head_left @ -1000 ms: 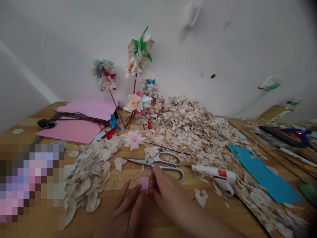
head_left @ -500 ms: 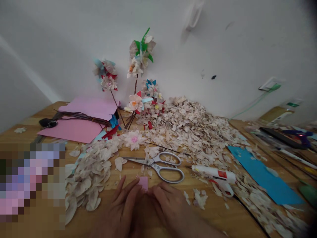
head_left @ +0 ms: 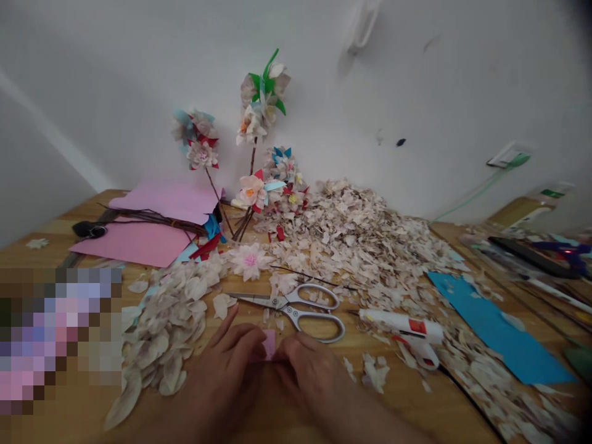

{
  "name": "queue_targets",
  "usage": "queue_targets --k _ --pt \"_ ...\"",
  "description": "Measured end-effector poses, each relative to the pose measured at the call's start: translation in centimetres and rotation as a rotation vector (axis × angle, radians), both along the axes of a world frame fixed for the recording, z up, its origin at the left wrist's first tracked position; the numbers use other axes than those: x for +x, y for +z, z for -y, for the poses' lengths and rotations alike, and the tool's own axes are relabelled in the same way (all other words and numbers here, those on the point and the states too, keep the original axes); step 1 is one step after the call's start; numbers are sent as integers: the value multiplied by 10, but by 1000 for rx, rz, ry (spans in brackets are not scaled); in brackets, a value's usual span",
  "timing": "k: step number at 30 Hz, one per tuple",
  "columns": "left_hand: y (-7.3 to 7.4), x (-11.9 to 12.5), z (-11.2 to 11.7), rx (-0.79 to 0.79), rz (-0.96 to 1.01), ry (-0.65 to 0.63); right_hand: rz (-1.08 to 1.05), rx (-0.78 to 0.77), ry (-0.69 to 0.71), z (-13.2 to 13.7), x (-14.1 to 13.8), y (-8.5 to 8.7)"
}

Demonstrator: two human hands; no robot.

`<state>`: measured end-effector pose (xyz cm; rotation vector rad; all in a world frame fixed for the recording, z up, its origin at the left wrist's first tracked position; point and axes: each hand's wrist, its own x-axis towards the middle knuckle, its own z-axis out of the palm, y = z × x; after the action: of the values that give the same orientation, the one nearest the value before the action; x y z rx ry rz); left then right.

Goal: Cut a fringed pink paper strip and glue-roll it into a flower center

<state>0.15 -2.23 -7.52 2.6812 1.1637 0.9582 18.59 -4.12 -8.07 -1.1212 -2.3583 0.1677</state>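
Note:
Between my two hands, low in the head view, is a small piece of pink paper [head_left: 268, 345]. My left hand [head_left: 234, 354] has its fingertips closed on the paper's left side, with the index finger raised away. My right hand [head_left: 308, 364] pinches the paper's right edge between thumb and fingers. Parts of the paper are hidden under the fingers. Just beyond the hands lie silver scissors [head_left: 289, 305], blades pointing left. A white glue gun [head_left: 400, 327] rests on its side to the right. Behind the scissors sits a white flower with a pink centre [head_left: 250, 260].
Loose pale petals [head_left: 171, 327] cover the left side, and a large heap of dry petals [head_left: 351, 228] stands against the wall. Flowers on twig stems [head_left: 252, 160] lean at the back. Pink sheets [head_left: 134, 243] lie back left, a blue sheet [head_left: 499, 336] right.
My left hand has shifted slightly and its fingers have curled more over the pink paper. My right hand stays pinched at the paper's edge. The things on the table have stayed in place.

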Motion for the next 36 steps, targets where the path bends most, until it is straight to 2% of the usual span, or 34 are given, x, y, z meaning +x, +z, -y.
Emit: queue_targets --k 4,9,12,17,22,30,33,36 --pt "-2 -1 0 -17 -3 10 -42 -1 -46 3 -1 5" --pt "-2 -1 1 -14 15 -8 -87 -99 -52 4 -1 13" --pt "0 0 1 -9 25 -11 -66 -126 -33 4 1 8" --pt "-2 -1 0 -74 43 5 -34 -88 61 4 4 -3" --pt "-4 0 1 -158 30 24 -38 -32 33 4 2 -3" --pt "-1 -1 3 -171 35 28 -67 -56 -19 6 -1 2" --pt "-1 1 3 -176 26 45 -112 -156 -62 6 -3 8" --pt "-5 1 6 -109 0 44 -221 -377 -180 4 -6 13"
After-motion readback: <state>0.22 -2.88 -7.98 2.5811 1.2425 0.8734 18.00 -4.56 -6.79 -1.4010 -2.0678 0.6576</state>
